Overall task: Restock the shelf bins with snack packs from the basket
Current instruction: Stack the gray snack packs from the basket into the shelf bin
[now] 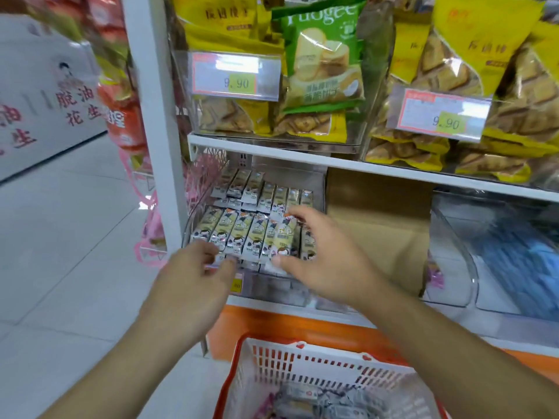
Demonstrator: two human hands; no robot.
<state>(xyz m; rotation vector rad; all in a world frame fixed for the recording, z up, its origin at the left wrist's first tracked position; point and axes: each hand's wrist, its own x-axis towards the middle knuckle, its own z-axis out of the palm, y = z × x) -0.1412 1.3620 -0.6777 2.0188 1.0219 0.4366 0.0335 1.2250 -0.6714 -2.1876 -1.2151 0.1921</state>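
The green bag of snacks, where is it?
In the head view, the green bag stands on the upper shelf, top middle, between yellow bags and above the bin of small snack packs.

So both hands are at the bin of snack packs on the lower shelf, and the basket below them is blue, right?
Not quite: the basket is red with white sides, not blue, as the head view shows. The rest stands: the left hand and right hand are both at the bin of snack packs on the lower shelf.
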